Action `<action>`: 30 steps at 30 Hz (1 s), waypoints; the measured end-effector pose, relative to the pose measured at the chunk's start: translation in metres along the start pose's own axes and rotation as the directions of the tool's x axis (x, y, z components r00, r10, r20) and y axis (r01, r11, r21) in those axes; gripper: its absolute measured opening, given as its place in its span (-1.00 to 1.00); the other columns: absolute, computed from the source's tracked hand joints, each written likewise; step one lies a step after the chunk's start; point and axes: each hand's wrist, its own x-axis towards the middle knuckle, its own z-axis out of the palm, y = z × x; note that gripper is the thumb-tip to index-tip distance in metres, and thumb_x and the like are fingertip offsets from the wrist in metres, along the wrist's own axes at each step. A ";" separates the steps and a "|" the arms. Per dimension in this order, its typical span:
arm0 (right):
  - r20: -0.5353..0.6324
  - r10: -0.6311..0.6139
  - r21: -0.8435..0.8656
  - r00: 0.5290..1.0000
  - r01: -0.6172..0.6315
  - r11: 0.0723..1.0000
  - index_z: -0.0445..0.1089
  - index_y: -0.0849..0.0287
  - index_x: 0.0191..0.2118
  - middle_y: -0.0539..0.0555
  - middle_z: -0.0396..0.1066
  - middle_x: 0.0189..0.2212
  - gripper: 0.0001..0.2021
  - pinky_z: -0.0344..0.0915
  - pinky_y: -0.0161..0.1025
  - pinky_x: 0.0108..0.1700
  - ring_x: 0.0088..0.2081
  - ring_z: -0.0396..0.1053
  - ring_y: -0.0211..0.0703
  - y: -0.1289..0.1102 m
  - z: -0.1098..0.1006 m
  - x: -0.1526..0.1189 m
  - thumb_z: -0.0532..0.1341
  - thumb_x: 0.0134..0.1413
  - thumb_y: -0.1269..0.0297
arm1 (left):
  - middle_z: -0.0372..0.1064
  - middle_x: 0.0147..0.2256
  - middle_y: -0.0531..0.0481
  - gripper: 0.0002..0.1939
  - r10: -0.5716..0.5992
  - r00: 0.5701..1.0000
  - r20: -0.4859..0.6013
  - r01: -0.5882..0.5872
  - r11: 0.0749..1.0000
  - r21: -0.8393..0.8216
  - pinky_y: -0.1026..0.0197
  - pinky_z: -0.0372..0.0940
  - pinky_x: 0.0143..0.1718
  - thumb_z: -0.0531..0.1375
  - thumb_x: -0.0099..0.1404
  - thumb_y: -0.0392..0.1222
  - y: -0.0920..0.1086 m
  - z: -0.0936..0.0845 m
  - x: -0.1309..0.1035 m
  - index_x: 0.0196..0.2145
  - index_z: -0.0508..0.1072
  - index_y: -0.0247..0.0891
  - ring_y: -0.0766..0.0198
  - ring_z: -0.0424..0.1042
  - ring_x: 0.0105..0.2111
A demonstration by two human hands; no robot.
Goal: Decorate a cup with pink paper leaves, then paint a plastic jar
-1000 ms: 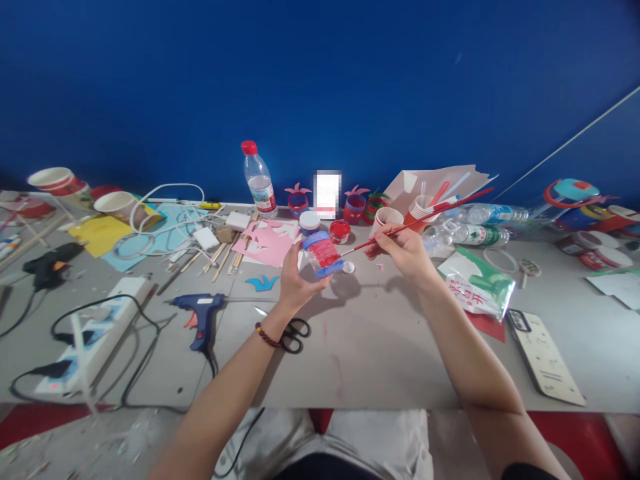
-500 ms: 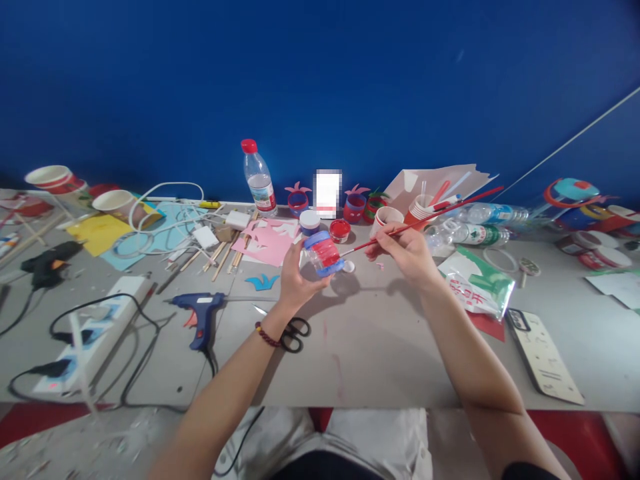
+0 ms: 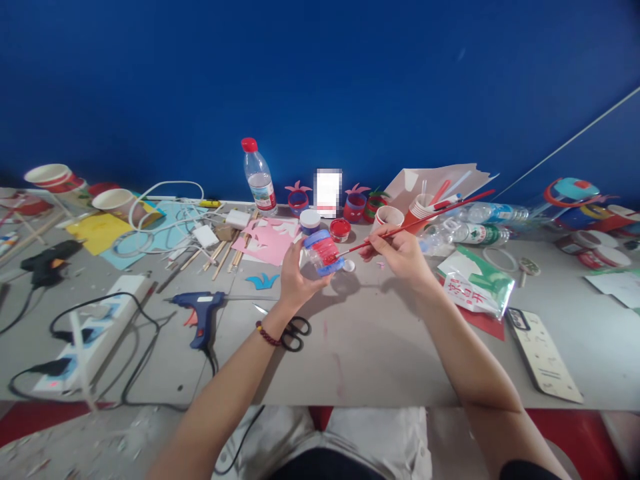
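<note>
My left hand (image 3: 296,280) is closed around a clear plastic cup (image 3: 324,253), tilted on its side, with blue bands at both ends and red paint between them. In my right hand (image 3: 397,252) is a long red paintbrush (image 3: 417,223), pinched near its lower part, its tip against the red area of the cup. Just behind the cup stand an open jar of red paint (image 3: 340,230) and a white-topped blue jar (image 3: 310,221). A small white lid (image 3: 349,265) lies beneath the cup's right end.
Scissors (image 3: 295,333) lie by my left wrist, with a blue glue gun (image 3: 200,313) and power strip (image 3: 100,333) farther left. A water bottle (image 3: 260,180) stands at the back. Paper cups (image 3: 387,220), plastic bottles (image 3: 483,233) and a phone (image 3: 544,353) are on the right.
My right hand has shifted slightly left and down, carrying the brush tip farther onto the red area. My left hand and the cup stay nearly in place.
</note>
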 end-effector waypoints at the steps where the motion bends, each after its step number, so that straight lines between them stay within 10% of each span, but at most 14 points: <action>1: -0.009 0.000 0.005 1.000 0.000 1.000 0.36 0.16 -0.42 0.08 0.53 -0.54 -0.50 0.52 -0.13 -0.33 -0.49 0.51 -0.13 -0.001 -0.001 0.001 0.38 -0.15 -0.23 | 0.34 0.02 -0.19 -0.06 -0.006 1.000 0.004 0.006 1.000 -0.001 -0.40 0.34 0.02 0.44 -0.01 0.00 0.000 0.000 0.000 0.26 0.11 -0.02 -0.20 0.40 0.02; 22: -0.126 -0.072 -0.022 0.989 0.070 0.997 0.46 0.15 -0.30 0.05 0.53 -0.50 -0.60 0.51 -0.14 -0.28 -0.45 0.50 -0.16 0.014 -0.022 0.013 0.29 0.07 -0.15 | 0.30 0.09 -0.20 -0.11 -0.150 0.989 0.007 0.150 0.983 -0.107 -0.37 0.31 0.08 0.40 0.02 0.18 -0.005 0.001 -0.005 0.23 0.16 -0.02 -0.18 0.37 0.10; 26: 0.024 -0.203 -0.110 0.979 0.204 0.973 0.45 0.08 -0.07 0.13 0.56 -0.17 -0.66 0.45 -0.02 0.00 -0.16 0.52 -0.06 0.015 -0.013 0.008 0.24 0.18 -0.04 | 0.30 0.11 -0.24 -0.06 -0.155 0.985 0.072 0.165 0.974 -0.152 -0.29 0.30 0.13 0.38 0.00 0.26 -0.006 0.002 -0.007 0.24 0.14 -0.12 -0.17 0.36 0.13; 30: 0.335 -0.263 -0.219 0.905 0.347 0.912 0.27 0.01 0.11 0.20 0.18 0.31 -0.37 0.17 0.13 0.29 0.29 0.20 0.12 0.013 -0.006 0.004 0.45 -0.08 0.08 | 0.27 0.17 -0.30 -0.02 -0.150 0.983 0.110 0.168 0.970 -0.179 -0.27 0.30 0.14 0.36 0.00 0.31 -0.006 0.002 -0.011 0.25 0.13 -0.14 -0.20 0.33 0.17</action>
